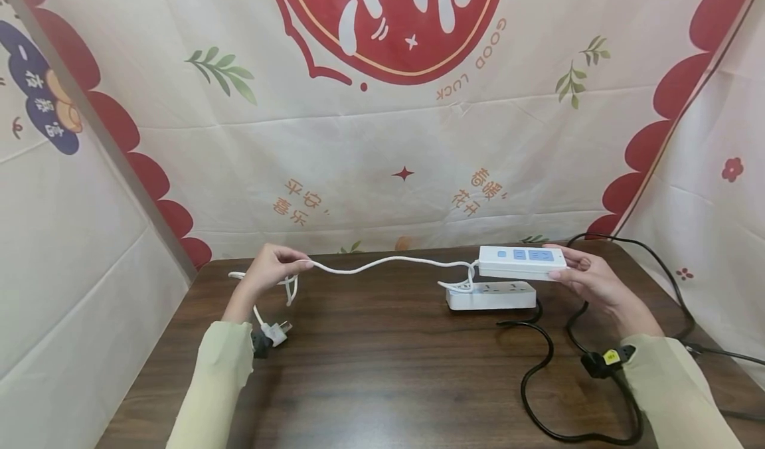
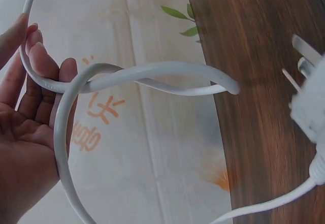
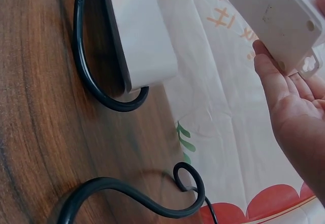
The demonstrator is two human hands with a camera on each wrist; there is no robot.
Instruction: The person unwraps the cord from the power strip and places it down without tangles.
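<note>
My right hand (image 1: 592,279) grips the right end of a white power strip (image 1: 521,263) with blue sockets, lifted above the table. Its underside shows in the right wrist view. From the strip's left end a white cord (image 1: 382,260) runs across to my left hand (image 1: 275,266), which pinches it between thumb and fingers. In the left wrist view the cord (image 2: 152,71) loops and crosses itself beside the palm. The cord's white plug (image 1: 276,333) hangs below the left hand, prongs bare. Near the strip's left end the cord also forms a loop.
A second white power strip (image 1: 508,296) rests on the wooden table (image 1: 382,382), just below the held one. Its black cable (image 1: 528,376) curls over the table's right side. Printed cloth (image 1: 382,137) hangs behind the table and at both sides.
</note>
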